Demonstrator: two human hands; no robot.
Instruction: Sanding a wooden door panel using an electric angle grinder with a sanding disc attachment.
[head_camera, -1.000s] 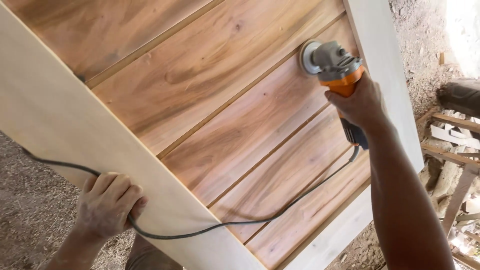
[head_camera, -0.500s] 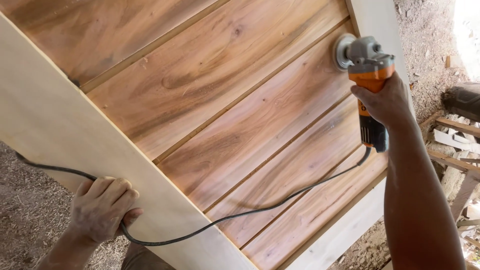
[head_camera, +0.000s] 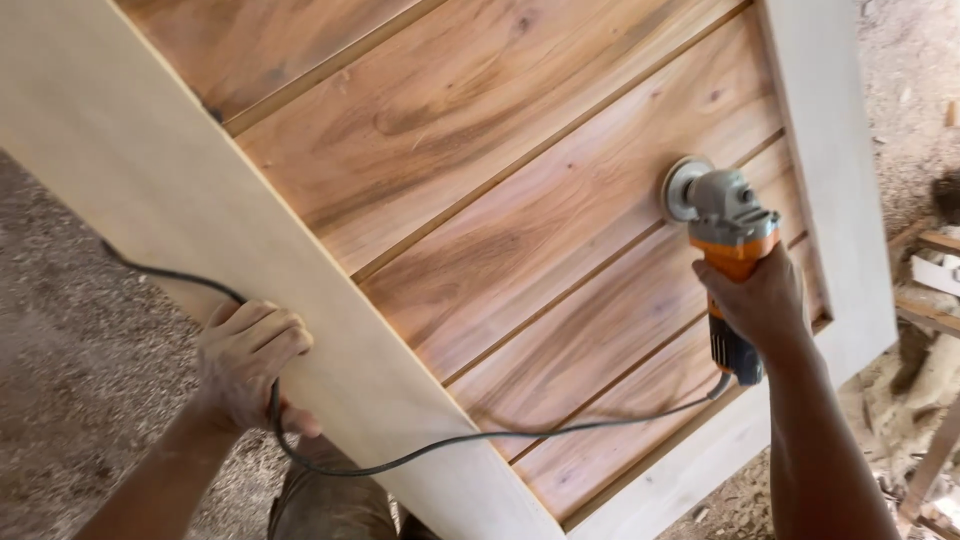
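The orange-and-grey angle grinder now sits with its sanding disc flat on a reddish-brown plank of the door panel, toward the panel's right edge but no longer up in the far right corner where it was half a second ago; it has come down along the planks, and lies just inside the pale right-hand frame board. That suggests the sanding pass is working back along the grain rather than staying at the corner. The right hand has its fingers closed around the grinder's orange body, just above the dark tail where the black cord leaves. The cord trails across the lower planks and over the pale left frame board to the left hand, whose fingers curl over that board's outer edge with the cord looped beneath them, much as before. Sawdust-strewn ground lies beyond.
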